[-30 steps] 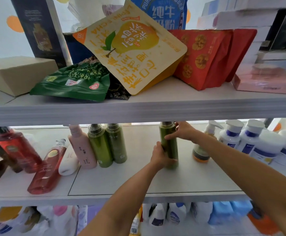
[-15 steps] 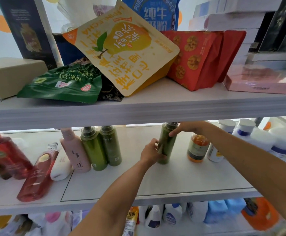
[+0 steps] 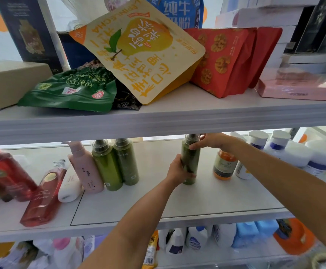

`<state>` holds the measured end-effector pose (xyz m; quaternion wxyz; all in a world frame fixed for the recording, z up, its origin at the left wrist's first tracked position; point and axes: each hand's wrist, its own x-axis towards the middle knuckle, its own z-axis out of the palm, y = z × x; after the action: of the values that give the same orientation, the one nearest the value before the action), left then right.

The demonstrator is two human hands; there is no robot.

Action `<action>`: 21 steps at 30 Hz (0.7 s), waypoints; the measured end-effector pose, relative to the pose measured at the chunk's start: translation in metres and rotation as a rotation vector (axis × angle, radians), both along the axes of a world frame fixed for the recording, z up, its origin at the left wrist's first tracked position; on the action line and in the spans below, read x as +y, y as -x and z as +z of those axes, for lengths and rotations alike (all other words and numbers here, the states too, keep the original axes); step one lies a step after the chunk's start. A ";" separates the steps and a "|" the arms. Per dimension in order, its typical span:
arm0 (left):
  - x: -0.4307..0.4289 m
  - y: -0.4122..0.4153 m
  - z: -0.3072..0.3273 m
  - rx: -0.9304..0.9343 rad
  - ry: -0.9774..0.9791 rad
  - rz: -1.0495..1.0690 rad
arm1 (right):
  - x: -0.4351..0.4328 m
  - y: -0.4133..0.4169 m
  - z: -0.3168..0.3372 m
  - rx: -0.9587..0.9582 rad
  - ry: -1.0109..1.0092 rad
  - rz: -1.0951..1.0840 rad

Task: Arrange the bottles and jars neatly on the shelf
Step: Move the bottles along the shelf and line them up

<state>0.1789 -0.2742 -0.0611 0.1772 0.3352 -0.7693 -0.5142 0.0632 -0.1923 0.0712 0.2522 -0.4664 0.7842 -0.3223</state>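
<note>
Top of the dark green cylindrical bottle [image 3: 193,158] hidden, we note, behind the white upper shelf board [image 3: 119,126]; orange jar [image 3: 224,166] label illegible.

You hold a dark green bottle [image 3: 192,152] close to upright on the middle shelf [image 3: 206,202]. Your left hand [image 3: 177,169] wraps its lower body and your right hand [image 3: 214,141] grips its shoulder under the grey cap. At its 9 o'clock, well apart, two matching green bottles [image 3: 117,166] stand touching, with a pink pump bottle [image 3: 85,167] just beside them. At 3 o'clock stands an orange jar [image 3: 224,164].
</note>
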 end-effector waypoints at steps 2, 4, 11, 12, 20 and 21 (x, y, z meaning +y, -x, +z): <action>0.004 0.002 -0.002 -0.026 0.093 0.056 | 0.002 0.001 0.002 -0.012 -0.009 0.012; 0.009 0.002 -0.004 -0.029 0.095 0.086 | 0.004 0.001 0.006 -0.019 -0.054 0.036; 0.005 -0.005 0.003 0.060 -0.205 -0.029 | 0.006 0.000 -0.002 0.168 -0.110 -0.020; 0.006 -0.004 0.003 0.040 -0.183 0.006 | 0.009 -0.001 0.000 0.146 -0.161 0.007; 0.006 -0.001 0.003 0.081 -0.141 -0.074 | 0.004 0.000 -0.003 0.494 -0.211 -0.061; 0.010 0.003 0.005 0.062 -0.123 -0.079 | 0.003 -0.001 -0.006 0.521 -0.186 -0.082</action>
<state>0.1757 -0.2639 -0.0566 0.1597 0.2988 -0.7430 -0.5773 0.0644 -0.1892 0.0647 0.0703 -0.4763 0.8671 -0.1281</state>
